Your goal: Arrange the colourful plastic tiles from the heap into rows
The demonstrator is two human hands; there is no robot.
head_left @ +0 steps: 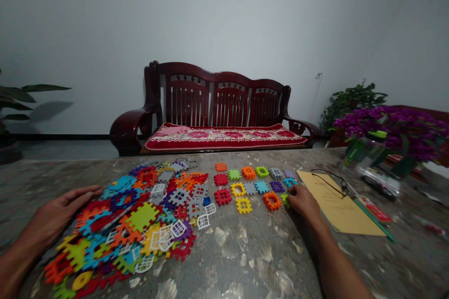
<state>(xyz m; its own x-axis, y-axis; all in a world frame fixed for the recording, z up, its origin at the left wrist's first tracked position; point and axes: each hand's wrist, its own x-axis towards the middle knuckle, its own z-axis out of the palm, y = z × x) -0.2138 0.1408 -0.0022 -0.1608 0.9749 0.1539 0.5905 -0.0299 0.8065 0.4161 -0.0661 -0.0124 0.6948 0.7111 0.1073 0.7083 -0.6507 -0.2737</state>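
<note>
A large heap of colourful notched plastic pieces (143, 215) covers the table's left half, with white window-like grids among them. My left hand (58, 212) rests at the heap's left edge, fingers stretched out and holding nothing visible. Right of the heap lie rows of separate square pieces, among them a yellow window piece (243, 205), an orange ring piece (272, 201) and a purple piece (277, 186). At the right end of the rows, the closed fingers of my right hand (302, 201) are on a lime green piece (285, 200), partly hidden by them.
Right of my right hand lie a yellow paper (342, 205), eyeglasses (342, 186) and a green pencil (375, 219). A clear bottle (370, 152) and purple flowers (396, 126) stand farther right. Beyond the stone-patterned table (224, 261) is a wooden bench (224, 98).
</note>
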